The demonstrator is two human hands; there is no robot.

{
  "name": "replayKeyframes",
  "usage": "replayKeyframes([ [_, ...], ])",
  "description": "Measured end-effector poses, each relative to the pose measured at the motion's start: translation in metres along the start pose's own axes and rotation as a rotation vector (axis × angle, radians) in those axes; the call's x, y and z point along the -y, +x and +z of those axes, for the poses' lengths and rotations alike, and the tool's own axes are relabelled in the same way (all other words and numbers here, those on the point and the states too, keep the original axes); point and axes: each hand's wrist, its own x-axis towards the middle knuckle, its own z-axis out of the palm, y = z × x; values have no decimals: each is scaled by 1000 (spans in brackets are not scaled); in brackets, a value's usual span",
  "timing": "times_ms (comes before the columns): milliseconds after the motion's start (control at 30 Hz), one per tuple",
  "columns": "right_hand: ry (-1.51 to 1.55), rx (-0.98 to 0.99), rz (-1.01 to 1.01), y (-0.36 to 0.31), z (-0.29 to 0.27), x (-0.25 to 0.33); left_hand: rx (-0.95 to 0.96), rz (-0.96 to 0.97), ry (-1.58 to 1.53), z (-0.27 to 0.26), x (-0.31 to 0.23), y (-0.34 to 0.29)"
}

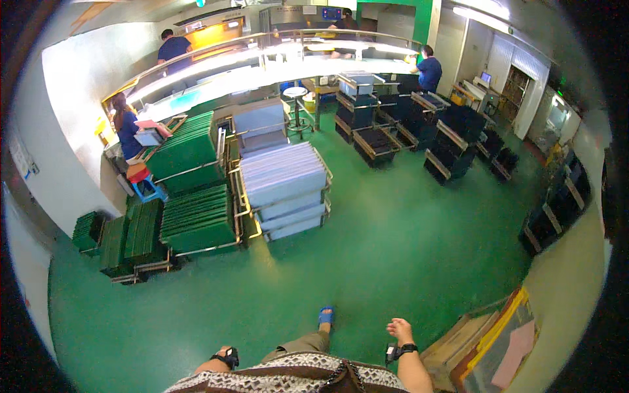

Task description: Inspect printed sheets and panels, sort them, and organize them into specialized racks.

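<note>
Nothing shows in my right hand [400, 329], which hangs over the green floor with its fingers loosely bent and slightly apart. A black wrist strap with a small device [394, 352] sits on that arm. Low on the other side is my left hand [225, 351], mostly hidden behind its own black wrist strap [229, 358], so its fingers do not show. Neither hand touches anything that I can see. Closest to my right hand are flat boards and frames [488, 340], one with a yellow edge, leaning by the right wall. My foot in a blue slipper [326, 317] is stretched forward.
Racks of green panels [196, 219] and pale grey panels [285, 177] stand ahead to the left. Dark racks [452, 144] stand at the right. Several people in dark blue work along a brightly lit bench [262, 77]. A red-topped stool [139, 173] is by the left racks.
</note>
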Motion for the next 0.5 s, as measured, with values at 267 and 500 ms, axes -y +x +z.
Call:
replayKeyframes([
  [267,-398,298,-30,116,-105,4,-263,-260,1326,132,-116,227],
  [500,-1081,365,458,219,-237,22,-506,137,881,307,-302,457],
])
